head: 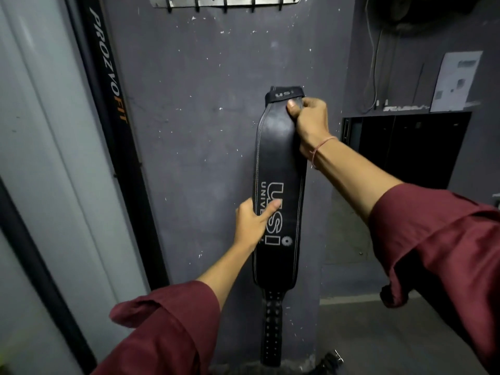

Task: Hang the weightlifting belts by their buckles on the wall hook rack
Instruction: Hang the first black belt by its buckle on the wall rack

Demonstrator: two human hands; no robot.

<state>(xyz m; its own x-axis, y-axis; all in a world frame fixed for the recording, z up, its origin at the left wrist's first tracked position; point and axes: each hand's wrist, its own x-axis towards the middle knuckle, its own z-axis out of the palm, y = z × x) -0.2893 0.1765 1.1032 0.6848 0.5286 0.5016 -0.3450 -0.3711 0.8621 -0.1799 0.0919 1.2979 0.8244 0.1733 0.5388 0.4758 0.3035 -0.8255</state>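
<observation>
While the black belt (278, 163) is being held up in front of the grey wall (189, 104), the metal hook rack (227, 1) is being shown high above it, at the very top edge and well apart from the belt. Only chipped, spotty wall is being shown between them. A black post (108, 66) with white and orange letters is being leaned or fixed just left of the wall. To the right, a sheet of paper (457, 79) is being propped on a ledge, thin wires (374, 63) are being hung down beside it, and a dark opening (405, 147) is being shown under the ledge. Low on the right, a grey floor (378, 334) is being shown.

The belt is being kept straight up and down, its long side running from top to bottom. Its wide part with the big white letters is being turned toward the camera, and its thin strap end (272, 328), full of little holes, is being left dangling at the bottom. The buckle cannot be told for sure.

The belt's top is being gripped by the right hand (308, 123), fingers curled round it and thumb on the front. Its left edge is being gripped lower down by the left hand (253, 223), thumb pressed across the letters. Dark red sleeves (433, 239) are being worn.
</observation>
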